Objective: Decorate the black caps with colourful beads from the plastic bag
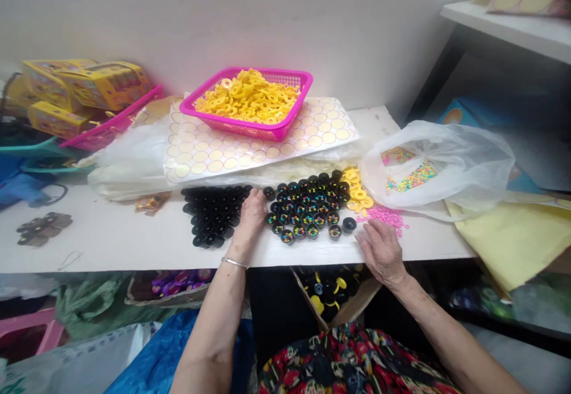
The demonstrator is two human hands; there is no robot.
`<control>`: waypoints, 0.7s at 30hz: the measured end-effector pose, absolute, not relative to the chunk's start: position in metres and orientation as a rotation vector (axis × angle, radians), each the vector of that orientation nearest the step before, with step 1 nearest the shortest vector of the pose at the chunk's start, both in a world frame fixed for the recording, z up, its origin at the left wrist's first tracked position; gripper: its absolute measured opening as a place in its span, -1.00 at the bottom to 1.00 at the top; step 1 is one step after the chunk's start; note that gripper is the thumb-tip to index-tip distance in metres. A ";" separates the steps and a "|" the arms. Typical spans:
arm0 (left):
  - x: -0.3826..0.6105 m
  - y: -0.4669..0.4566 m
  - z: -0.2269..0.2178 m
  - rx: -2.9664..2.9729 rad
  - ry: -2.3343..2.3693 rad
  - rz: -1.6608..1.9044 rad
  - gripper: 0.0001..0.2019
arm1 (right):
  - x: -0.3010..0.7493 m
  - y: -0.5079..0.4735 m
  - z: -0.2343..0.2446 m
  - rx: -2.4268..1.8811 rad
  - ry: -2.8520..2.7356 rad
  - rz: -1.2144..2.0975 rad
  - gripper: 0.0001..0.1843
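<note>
My left hand rests on the white table between a cluster of empty black cups and a cluster of black cups filled with coloured beads; its fingers are curled down against the cups, and what they hold, if anything, is hidden. My right hand lies flat near the table's front edge, fingers stretched out, next to a single black cup and loose pink beads. Yellow rings lie beside the filled cups.
A pink basket of yellow rings sits on a sheet of round stickers at the back. A clear bag with coloured beads lies right. Yellow boxes are stacked left. A cardboard box of cups stands below the table.
</note>
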State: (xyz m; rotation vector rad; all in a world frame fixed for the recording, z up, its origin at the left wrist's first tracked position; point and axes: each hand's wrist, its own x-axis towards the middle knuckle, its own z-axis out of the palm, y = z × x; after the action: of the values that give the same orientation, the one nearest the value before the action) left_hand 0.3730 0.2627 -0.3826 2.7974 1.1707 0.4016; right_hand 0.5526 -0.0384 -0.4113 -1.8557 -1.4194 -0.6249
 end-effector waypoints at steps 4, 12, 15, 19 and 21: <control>0.374 0.269 -0.387 2.795 1.145 0.399 -0.80 | 0.556 -0.034 -0.403 -1.839 -1.378 -0.455 -0.62; 0.352 0.229 -0.357 2.419 1.146 1.070 -0.81 | 0.567 -0.017 -0.388 -1.809 -1.539 -0.086 -0.70; 0.346 0.172 -0.345 2.197 1.063 1.186 -0.86 | 0.557 -0.017 -0.376 -1.753 -1.426 -0.072 -0.78; 0.348 0.103 -0.342 2.182 0.646 0.889 -0.67 | 0.519 -0.013 -0.347 -1.577 -1.399 0.069 -0.75; 0.347 0.088 -0.342 2.177 0.537 0.865 -0.56 | 0.498 -0.006 -0.332 -1.478 -1.499 0.164 -0.74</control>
State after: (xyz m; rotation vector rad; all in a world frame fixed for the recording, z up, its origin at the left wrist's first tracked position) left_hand 0.3471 0.0882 -0.3415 2.1767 0.5374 0.8646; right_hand 0.4977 -0.0056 -0.3325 -1.4778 -1.4985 0.1642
